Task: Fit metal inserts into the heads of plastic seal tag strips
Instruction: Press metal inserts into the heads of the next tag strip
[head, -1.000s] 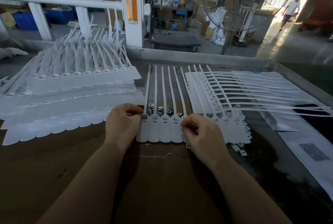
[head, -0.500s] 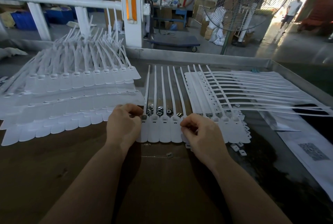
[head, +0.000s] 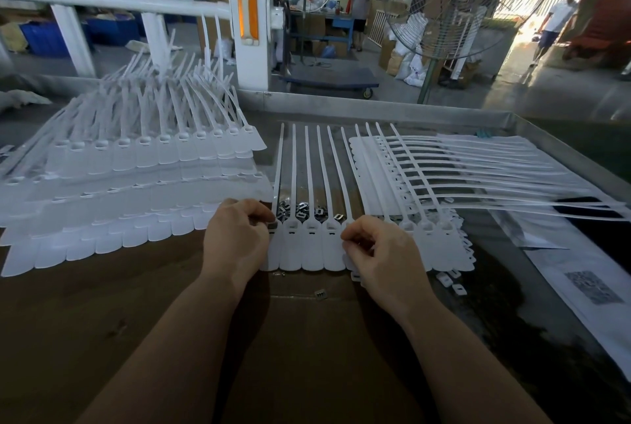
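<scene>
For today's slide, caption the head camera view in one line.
Both hands pinch a row of white tag strips.

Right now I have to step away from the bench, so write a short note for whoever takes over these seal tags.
Left hand: fingers curled, pinching at the head of the leftmost tag in the working row of strips.
Right hand: fingers curled at the row's right end; what it pinches is hidden.
Loose metal inserts lie just behind the row's heads, between the tails.
Stacked strips sit left; another batch sits right.
Done: cannot tell which heads hold inserts.
Left: check each head in the row, fit what is missing.
</scene>
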`<action>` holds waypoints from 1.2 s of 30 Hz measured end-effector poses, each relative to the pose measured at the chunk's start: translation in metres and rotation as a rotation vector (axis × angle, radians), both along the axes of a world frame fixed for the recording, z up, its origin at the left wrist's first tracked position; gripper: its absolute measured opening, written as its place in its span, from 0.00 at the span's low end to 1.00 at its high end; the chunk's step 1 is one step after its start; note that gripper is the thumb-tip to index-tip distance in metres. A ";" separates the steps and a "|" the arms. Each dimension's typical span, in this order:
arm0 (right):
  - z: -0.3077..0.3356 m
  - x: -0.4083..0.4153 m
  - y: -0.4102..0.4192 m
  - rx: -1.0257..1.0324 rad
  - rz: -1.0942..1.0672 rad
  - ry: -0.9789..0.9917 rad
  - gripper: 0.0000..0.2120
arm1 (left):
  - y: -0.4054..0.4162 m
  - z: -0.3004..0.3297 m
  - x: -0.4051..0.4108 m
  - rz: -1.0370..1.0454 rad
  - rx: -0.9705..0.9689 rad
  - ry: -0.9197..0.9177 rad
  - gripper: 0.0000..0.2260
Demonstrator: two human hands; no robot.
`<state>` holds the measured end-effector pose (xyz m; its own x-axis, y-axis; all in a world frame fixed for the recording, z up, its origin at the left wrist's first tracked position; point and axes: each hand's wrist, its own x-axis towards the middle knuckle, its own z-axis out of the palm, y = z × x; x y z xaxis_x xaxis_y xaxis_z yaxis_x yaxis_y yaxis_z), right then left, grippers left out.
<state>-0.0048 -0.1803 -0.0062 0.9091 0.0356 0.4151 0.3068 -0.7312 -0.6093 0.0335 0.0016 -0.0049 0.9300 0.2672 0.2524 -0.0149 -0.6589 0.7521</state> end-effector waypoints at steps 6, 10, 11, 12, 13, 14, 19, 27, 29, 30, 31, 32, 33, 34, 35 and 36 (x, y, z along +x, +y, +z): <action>0.000 0.001 0.000 -0.003 0.005 0.006 0.04 | 0.000 0.001 -0.001 -0.006 0.006 -0.005 0.12; 0.000 0.001 0.000 -0.001 0.000 0.005 0.04 | -0.001 0.003 -0.003 -0.065 -0.019 -0.025 0.11; 0.000 0.001 0.000 -0.001 -0.001 0.006 0.04 | -0.001 0.004 -0.005 -0.108 -0.031 -0.039 0.10; 0.000 0.001 0.001 -0.001 -0.001 0.007 0.04 | -0.001 0.005 -0.007 -0.170 -0.038 -0.055 0.10; 0.000 0.001 0.001 -0.001 -0.001 0.011 0.04 | -0.001 0.006 -0.009 -0.245 -0.034 -0.068 0.09; 0.000 0.001 0.001 -0.001 0.000 0.015 0.04 | -0.001 0.008 -0.011 -0.329 -0.022 -0.073 0.07; 0.001 0.000 0.001 0.010 0.004 0.020 0.04 | -0.001 0.018 -0.018 -0.777 0.073 0.098 0.05; 0.002 0.000 0.001 0.006 -0.003 0.012 0.04 | 0.001 0.018 -0.018 -0.901 0.317 0.146 0.04; 0.002 0.000 0.000 0.007 -0.002 0.007 0.04 | 0.000 0.017 -0.018 -0.901 0.320 0.129 0.04; 0.002 0.000 0.000 0.006 -0.001 0.004 0.05 | -0.001 0.017 -0.019 -0.900 0.320 0.122 0.05; 0.002 0.000 0.001 0.004 -0.001 0.001 0.04 | -0.001 0.017 -0.019 -0.899 0.321 0.116 0.05; 0.002 0.000 0.001 0.003 0.000 -0.001 0.04 | -0.001 0.016 -0.019 -0.900 0.325 0.109 0.05; 0.002 0.000 0.001 0.002 0.001 -0.004 0.04 | -0.001 0.015 -0.018 -0.900 0.329 0.102 0.05; 0.002 0.000 0.001 0.003 0.002 -0.006 0.04 | 0.000 0.014 -0.018 -0.901 0.332 0.100 0.05; 0.002 0.000 0.001 0.004 0.002 -0.006 0.04 | 0.000 0.014 -0.018 -0.900 0.335 0.102 0.05; 0.002 0.000 0.001 0.006 0.002 -0.005 0.04 | 0.000 0.013 -0.017 -0.899 0.339 0.107 0.06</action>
<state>-0.0050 -0.1794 -0.0040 0.9071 0.0348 0.4195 0.3110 -0.7270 -0.6121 0.0163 0.0013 0.0083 0.7739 -0.6273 0.0873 -0.5622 -0.6170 0.5506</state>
